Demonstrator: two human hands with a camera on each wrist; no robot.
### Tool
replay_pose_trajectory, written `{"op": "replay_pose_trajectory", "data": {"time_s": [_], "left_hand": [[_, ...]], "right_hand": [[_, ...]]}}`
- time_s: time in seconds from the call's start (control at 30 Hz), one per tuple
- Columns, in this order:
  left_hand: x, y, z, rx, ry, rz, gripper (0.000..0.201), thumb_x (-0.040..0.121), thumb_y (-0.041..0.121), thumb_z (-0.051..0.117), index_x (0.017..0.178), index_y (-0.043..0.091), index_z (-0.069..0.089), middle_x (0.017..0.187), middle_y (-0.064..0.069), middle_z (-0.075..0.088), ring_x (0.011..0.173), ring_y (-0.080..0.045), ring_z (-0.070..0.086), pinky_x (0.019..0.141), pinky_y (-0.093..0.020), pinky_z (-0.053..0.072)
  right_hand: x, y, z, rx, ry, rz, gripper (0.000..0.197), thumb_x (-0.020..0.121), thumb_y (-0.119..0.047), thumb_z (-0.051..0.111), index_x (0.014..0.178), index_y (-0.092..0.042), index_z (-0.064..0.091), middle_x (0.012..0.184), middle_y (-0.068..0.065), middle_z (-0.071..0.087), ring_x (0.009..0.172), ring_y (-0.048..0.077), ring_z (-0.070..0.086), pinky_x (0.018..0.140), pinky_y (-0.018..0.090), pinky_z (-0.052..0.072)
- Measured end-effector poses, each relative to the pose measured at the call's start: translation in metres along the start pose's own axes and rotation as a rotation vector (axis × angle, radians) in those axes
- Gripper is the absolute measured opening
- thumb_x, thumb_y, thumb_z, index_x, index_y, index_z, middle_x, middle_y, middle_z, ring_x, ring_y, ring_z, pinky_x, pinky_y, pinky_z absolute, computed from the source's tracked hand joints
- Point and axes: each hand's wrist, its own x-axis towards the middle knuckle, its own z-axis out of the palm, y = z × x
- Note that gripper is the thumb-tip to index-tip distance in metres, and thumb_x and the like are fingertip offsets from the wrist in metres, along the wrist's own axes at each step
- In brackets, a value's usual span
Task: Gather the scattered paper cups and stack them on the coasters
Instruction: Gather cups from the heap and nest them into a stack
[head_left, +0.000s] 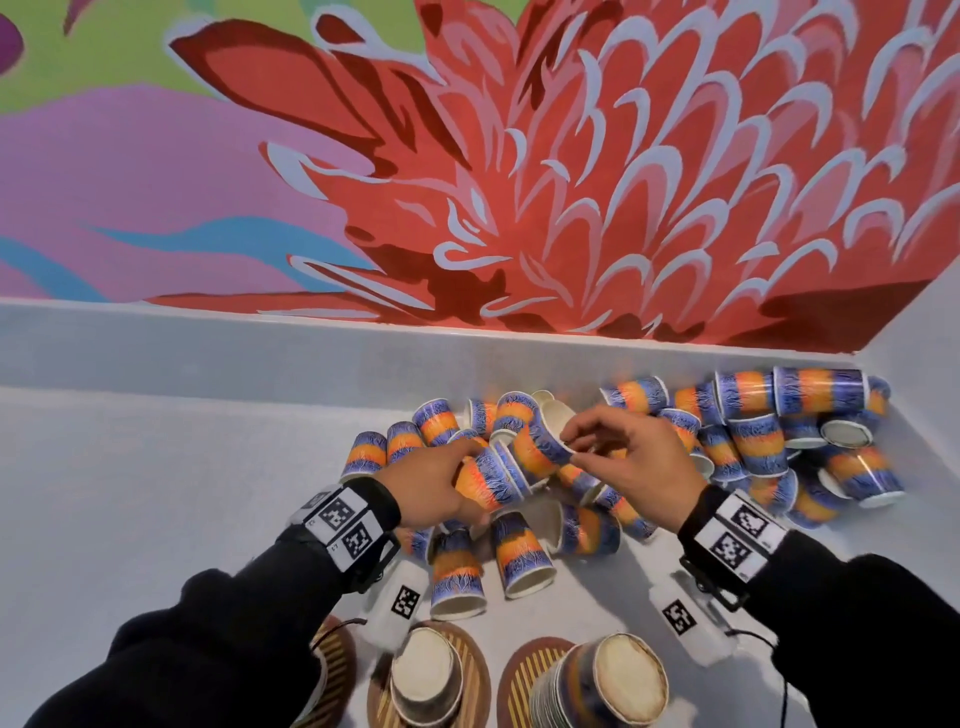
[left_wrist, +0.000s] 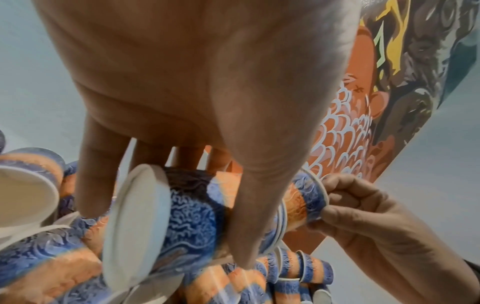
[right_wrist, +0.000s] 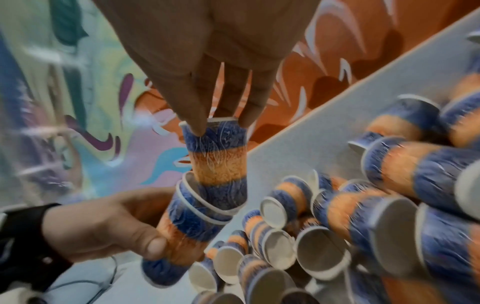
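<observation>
Paper cup (right_wrist: 218, 162), pinched by right hand (head_left: 631, 462), enters left hand's (head_left: 431, 488) gripped nested cups (right_wrist: 182, 226); two stacks (head_left: 608, 686) on coasters (head_left: 467, 654), many cups (head_left: 779, 431) scattered.

Ahead of you a large painted wall mural (head_left: 519, 171) fills the view, its big red flower with pale blue-white petal edges spreading over pink, green and blue bands. Below it runs the pale grey tabletop (head_left: 156, 467), meeting a low grey ledge (head_left: 208, 343) at the wall's foot. On your right a plain grey side wall (head_left: 924, 332) closes the corner.
</observation>
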Motion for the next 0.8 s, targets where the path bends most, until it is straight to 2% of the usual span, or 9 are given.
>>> {"op": "replay_pose_trajectory", "data": {"time_s": [0.13, 0.23, 0.3, 0.4, 0.47, 0.5, 0.57, 0.67, 0.8], "left_hand": [[-0.005, 0.01, 0.001, -0.1, 0.042, 0.065, 0.082, 0.081, 0.032, 0.086, 0.148, 0.035, 0.038, 0.124, 0.005, 0.069, 0.109, -0.017, 0.069, 0.099, -0.043, 0.057], [-0.01, 0.017, 0.001, -0.199, 0.097, 0.133, 0.082, 0.08, 0.025, 0.088, 0.145, 0.036, 0.039, 0.122, 0.011, 0.067, 0.109, -0.01, 0.067, 0.097, -0.035, 0.057], [-0.014, 0.02, 0.001, -0.271, 0.123, 0.164, 0.084, 0.078, 0.021, 0.09, 0.144, 0.037, 0.04, 0.125, 0.015, 0.065, 0.113, -0.004, 0.066, 0.097, -0.029, 0.054], [-0.02, 0.021, 0.0, -0.34, 0.135, 0.187, 0.089, 0.07, 0.036, 0.092, 0.144, 0.039, 0.042, 0.129, 0.014, 0.067, 0.117, -0.007, 0.066, 0.103, -0.037, 0.055], [-0.025, 0.017, -0.001, -0.377, 0.149, 0.183, 0.093, 0.067, 0.043, 0.092, 0.146, 0.039, 0.042, 0.13, 0.012, 0.068, 0.118, -0.008, 0.067, 0.104, -0.041, 0.056], [-0.027, 0.016, -0.002, -0.395, 0.159, 0.176, 0.094, 0.068, 0.041, 0.093, 0.146, 0.038, 0.042, 0.131, 0.012, 0.068, 0.118, -0.007, 0.067, 0.105, -0.041, 0.056], [-0.033, 0.016, -0.002, -0.437, 0.182, 0.166, 0.091, 0.074, 0.027, 0.095, 0.147, 0.033, 0.042, 0.131, 0.012, 0.069, 0.118, -0.005, 0.068, 0.104, -0.036, 0.056], [-0.043, 0.017, -0.005, -0.485, 0.221, 0.177, 0.086, 0.079, 0.009, 0.09, 0.148, 0.027, 0.041, 0.131, 0.008, 0.069, 0.114, 0.0, 0.068, 0.09, -0.018, 0.056], [-0.056, 0.012, -0.011, -0.522, 0.241, 0.196, 0.085, 0.081, 0.012, 0.09, 0.147, 0.033, 0.041, 0.133, 0.006, 0.067, 0.119, -0.006, 0.067, 0.097, -0.029, 0.058]], "right_hand": [[0.008, -0.025, -0.017, 0.122, -0.103, -0.084, 0.027, 0.083, 0.012, 0.078, 0.095, -0.013, 0.076, 0.093, 0.001, 0.078, 0.086, 0.014, 0.074, 0.085, 0.024, 0.058], [0.01, -0.03, -0.022, 0.296, -0.157, -0.055, 0.032, 0.081, 0.016, 0.077, 0.097, -0.011, 0.076, 0.093, 0.009, 0.078, 0.089, 0.017, 0.075, 0.084, 0.024, 0.058], [0.005, -0.032, -0.021, 0.403, -0.226, -0.048, 0.038, 0.079, 0.017, 0.076, 0.108, -0.007, 0.073, 0.105, 0.012, 0.079, 0.104, 0.02, 0.076, 0.09, 0.027, 0.059], [0.001, -0.018, -0.017, 0.499, -0.059, -0.069, 0.049, 0.082, 0.008, 0.077, 0.127, -0.005, 0.063, 0.124, 0.015, 0.073, 0.118, 0.028, 0.071, 0.099, 0.036, 0.058], [0.002, 0.014, -0.011, 0.307, 0.058, -0.037, 0.043, 0.086, -0.001, 0.081, 0.122, -0.017, 0.066, 0.116, 0.003, 0.075, 0.108, 0.023, 0.073, 0.098, 0.038, 0.059], [0.001, 0.034, -0.006, 0.116, 0.014, 0.012, 0.038, 0.085, -0.008, 0.084, 0.116, -0.024, 0.068, 0.108, -0.003, 0.075, 0.103, 0.019, 0.073, 0.096, 0.039, 0.059], [-0.006, 0.074, 0.009, -0.286, -0.235, 0.15, 0.034, 0.081, -0.023, 0.085, 0.111, -0.028, 0.069, 0.104, -0.008, 0.073, 0.101, 0.017, 0.071, 0.094, 0.04, 0.057], [-0.024, 0.114, 0.031, -0.545, -0.465, 0.222, 0.06, 0.078, -0.044, 0.084, 0.131, -0.028, 0.061, 0.125, -0.005, 0.066, 0.117, 0.017, 0.062, 0.099, 0.035, 0.05], [-0.038, 0.13, 0.048, -0.721, -0.448, 0.23, 0.085, 0.068, -0.062, 0.077, 0.144, -0.032, 0.051, 0.137, -0.004, 0.058, 0.126, 0.021, 0.052, 0.104, 0.04, 0.046]]}}
